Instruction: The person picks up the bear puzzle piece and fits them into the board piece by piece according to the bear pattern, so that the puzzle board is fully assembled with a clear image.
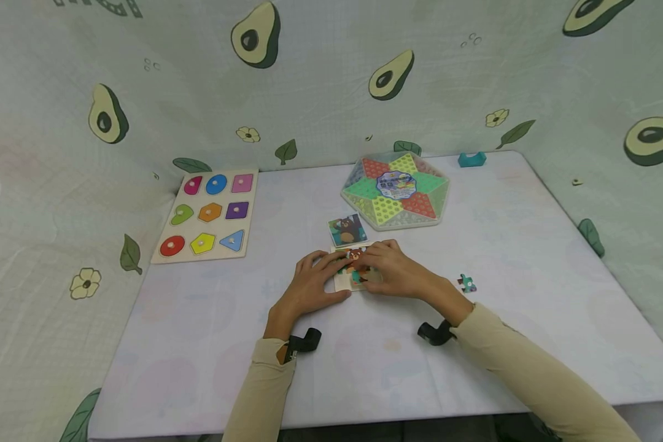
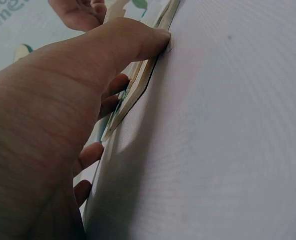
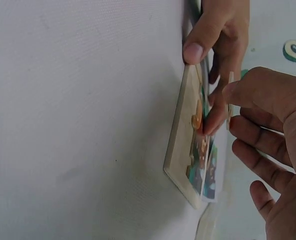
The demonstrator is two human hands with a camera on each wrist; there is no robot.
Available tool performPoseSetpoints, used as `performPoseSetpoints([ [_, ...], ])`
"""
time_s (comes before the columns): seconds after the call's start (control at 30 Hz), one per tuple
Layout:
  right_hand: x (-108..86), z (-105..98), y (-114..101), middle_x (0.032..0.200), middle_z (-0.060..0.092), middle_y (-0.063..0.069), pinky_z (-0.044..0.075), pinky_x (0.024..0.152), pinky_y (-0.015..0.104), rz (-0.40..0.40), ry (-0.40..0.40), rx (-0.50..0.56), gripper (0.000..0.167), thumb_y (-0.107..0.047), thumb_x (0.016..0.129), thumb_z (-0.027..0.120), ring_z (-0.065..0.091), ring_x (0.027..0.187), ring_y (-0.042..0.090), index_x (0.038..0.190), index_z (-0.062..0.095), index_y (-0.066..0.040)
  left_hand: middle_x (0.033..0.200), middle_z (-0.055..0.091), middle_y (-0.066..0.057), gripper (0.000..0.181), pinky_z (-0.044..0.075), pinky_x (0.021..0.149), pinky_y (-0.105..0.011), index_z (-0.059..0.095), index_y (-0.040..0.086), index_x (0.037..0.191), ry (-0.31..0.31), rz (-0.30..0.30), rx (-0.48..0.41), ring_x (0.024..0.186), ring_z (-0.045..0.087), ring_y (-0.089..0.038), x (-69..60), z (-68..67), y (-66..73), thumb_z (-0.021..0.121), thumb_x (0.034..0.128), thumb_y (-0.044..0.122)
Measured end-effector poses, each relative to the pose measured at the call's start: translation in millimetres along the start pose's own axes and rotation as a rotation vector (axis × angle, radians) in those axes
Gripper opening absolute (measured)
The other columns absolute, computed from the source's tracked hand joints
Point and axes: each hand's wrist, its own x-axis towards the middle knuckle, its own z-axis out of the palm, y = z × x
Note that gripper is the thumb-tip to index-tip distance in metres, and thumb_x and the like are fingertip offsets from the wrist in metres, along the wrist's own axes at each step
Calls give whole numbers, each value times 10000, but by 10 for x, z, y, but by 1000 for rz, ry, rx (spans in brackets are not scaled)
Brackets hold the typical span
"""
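Observation:
A small wooden jigsaw puzzle board (image 1: 342,283) with a bear picture lies between both hands. My left hand (image 1: 311,285) holds the board at its left side; its thumb is against the near edge, and a finger touches the picture. Over the board's right part, my right hand (image 1: 400,270) pinches a thin puzzle piece (image 3: 231,76) between thumb and finger, its printed side not visible. Just beyond the board lies a square bear picture (image 1: 347,230). A loose teal and brown puzzle piece (image 1: 466,283) rests to the right of the right hand.
At the left lies a wooden shape board (image 1: 237,248) with several coloured knobbed shapes. A hexagonal patterned box (image 1: 396,190) lies at the back, with a teal curved block (image 1: 472,159) to its right. A white cloth covers the table (image 1: 199,344); avocado-print fabric hangs behind.

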Motion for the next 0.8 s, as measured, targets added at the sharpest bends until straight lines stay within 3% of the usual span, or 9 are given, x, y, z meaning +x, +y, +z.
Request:
performPoseSetpoints([
  [0.5, 127, 138, -5, 1056, 668, -14, 365, 931, 474, -53, -1, 3, 274, -181, 834, 809, 589, 1090, 218, 1076, 717, -93, 1591, 334, 89, 709, 194, 1133, -547, 419, 293, 1538, -10, 1, -4, 1422, 254, -253, -4, -14, -13, 619, 922, 581],
  [0.8, 183, 211, -7, 1087, 659, -11, 368, 942, 485, -45, -13, -50, 287, -196, 837, 793, 571, 1080, 228, 1101, 719, -112, 1588, 337, 96, 710, 185, 1134, -554, 420, 292, 1537, -7, -5, -35, 1428, 242, -251, -3, -9, -10, 625, 920, 577],
])
